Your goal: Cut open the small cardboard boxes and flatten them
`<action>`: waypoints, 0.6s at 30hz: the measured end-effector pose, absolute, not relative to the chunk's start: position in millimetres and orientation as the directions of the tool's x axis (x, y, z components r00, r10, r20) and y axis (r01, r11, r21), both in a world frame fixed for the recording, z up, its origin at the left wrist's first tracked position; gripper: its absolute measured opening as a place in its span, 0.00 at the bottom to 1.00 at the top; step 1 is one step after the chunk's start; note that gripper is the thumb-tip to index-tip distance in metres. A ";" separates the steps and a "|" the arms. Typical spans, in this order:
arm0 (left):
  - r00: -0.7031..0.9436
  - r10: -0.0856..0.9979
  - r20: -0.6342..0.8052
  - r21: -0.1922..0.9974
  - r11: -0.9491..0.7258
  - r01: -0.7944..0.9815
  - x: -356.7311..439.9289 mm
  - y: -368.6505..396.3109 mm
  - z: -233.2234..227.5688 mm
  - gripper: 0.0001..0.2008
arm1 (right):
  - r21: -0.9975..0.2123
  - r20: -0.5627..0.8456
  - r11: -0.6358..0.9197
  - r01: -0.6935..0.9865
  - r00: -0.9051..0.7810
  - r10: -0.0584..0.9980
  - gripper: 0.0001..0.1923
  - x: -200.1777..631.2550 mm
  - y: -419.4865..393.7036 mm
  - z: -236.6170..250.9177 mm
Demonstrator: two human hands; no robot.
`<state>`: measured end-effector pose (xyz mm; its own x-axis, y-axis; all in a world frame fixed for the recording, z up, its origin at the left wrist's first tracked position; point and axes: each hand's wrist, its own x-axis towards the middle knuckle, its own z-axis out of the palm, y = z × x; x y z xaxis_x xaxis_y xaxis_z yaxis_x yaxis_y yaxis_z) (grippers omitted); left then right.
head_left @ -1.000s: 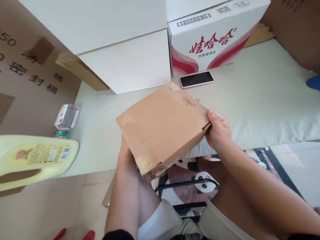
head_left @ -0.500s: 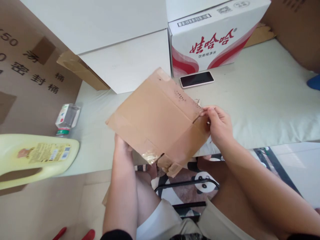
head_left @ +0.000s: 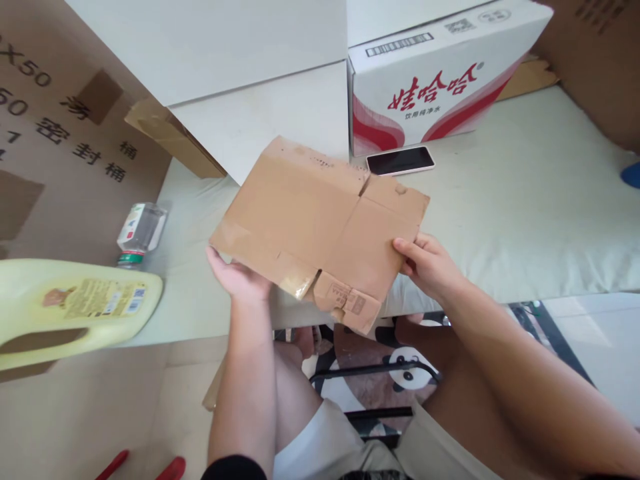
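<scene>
A flattened cardboard box (head_left: 320,227) is held above the near edge of the counter (head_left: 525,213), supported from below at its 8 o'clock corner by the left hand (head_left: 240,277), whose fingers are hidden under the board so their state cannot be told. Its 4 o'clock edge is pinched by the thumb and fingers of the right hand (head_left: 427,267). Farther away, a phone (head_left: 400,161) is seen at 1 o'clock of the box, and behind it a red-and-white carton (head_left: 440,80).

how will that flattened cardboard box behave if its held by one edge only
The flattened cardboard box looks thin and probably light, since the left hand and right hand hold it only at its edges. It would likely bend along its visible creases. The torn, taped flaps may flop loosely.
</scene>
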<state>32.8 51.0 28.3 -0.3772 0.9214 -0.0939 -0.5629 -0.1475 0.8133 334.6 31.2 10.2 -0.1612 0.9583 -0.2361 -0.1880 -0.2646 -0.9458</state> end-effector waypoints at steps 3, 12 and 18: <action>-0.342 0.927 -0.156 0.843 -0.056 -0.535 29.3 51.4 25.6 0.19 | -0.951 -0.237 -0.254 -0.174 -0.112 0.965 0.25 332.4 28.5 9.1; -0.289 0.835 -0.469 0.771 0.227 -0.595 34.2 59.5 33.8 0.07 | -0.922 -0.340 -0.320 -0.216 0.062 0.938 0.26 334.3 4.9 37.2; -0.267 0.813 -0.518 0.722 0.247 -0.647 36.3 55.8 47.8 0.06 | -0.978 -0.206 -0.185 -0.092 0.536 0.819 0.25 424.0 -34.3 63.6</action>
